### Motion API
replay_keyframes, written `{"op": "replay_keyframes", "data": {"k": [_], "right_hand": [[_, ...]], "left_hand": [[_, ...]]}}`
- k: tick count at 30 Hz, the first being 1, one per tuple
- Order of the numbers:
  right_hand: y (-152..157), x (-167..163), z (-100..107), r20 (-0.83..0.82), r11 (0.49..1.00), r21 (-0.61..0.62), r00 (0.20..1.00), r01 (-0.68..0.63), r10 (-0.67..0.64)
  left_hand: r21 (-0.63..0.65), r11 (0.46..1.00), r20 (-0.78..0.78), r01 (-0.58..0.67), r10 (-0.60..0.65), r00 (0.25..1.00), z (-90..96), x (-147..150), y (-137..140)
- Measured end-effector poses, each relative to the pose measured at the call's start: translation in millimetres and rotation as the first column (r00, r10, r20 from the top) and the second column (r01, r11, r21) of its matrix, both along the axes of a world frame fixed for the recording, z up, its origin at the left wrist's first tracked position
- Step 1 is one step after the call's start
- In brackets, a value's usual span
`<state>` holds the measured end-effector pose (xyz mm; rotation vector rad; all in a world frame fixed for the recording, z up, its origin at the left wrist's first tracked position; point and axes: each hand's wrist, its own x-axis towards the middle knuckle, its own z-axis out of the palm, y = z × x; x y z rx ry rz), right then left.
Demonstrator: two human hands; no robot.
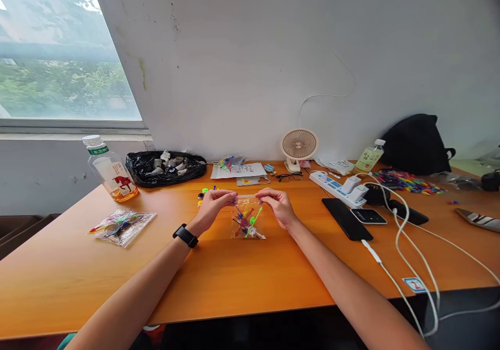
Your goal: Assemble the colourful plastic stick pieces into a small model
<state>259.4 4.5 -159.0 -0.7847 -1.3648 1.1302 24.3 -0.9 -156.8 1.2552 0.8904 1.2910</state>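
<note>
Between my two hands is a small clear zip bag with colourful plastic pieces inside: green, yellow, red, blue and white. My left hand, a black watch on its wrist, pinches the bag's top left corner. At the top right corner, the thumb and fingers of my right hand are closed on the plastic. The bag's top edge runs straight between the two pinches. Just behind my left hand lie a few small coloured parts, partly covered by it. Further left a second filled clear bag rests flat on the table.
A drink bottle and a black bag of scraps stand at the left back. Papers, glasses and a fan line the wall. To the right are a black phone, a power strip and loose white cables.
</note>
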Motion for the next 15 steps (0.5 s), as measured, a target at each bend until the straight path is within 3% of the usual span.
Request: {"op": "replay_keyframes", "data": {"k": [5, 9, 15], "right_hand": [[-3.4, -3.6, -1.5, 0.030, 0.999, -0.026, 0.999, -0.031, 0.032], [-3.6, -7.7, -5.9, 0.152, 0.996, -0.064, 0.985, -0.069, 0.078], [-1.6, -8.2, -7.3, 0.138, 0.999, -0.032, 0.990, -0.010, 0.015]], "left_hand": [[0.069, 0.998, -0.082, -0.015, 0.020, 0.996, -1.7, 3.6, -2.6], [0.124, 0.992, -0.114, 0.022, -0.008, 0.993, -6.2, 4.5, -0.1], [0.194, 0.978, -0.239, 0.070, -0.022, 0.971, -9.0, -0.2, 5.5]]}}
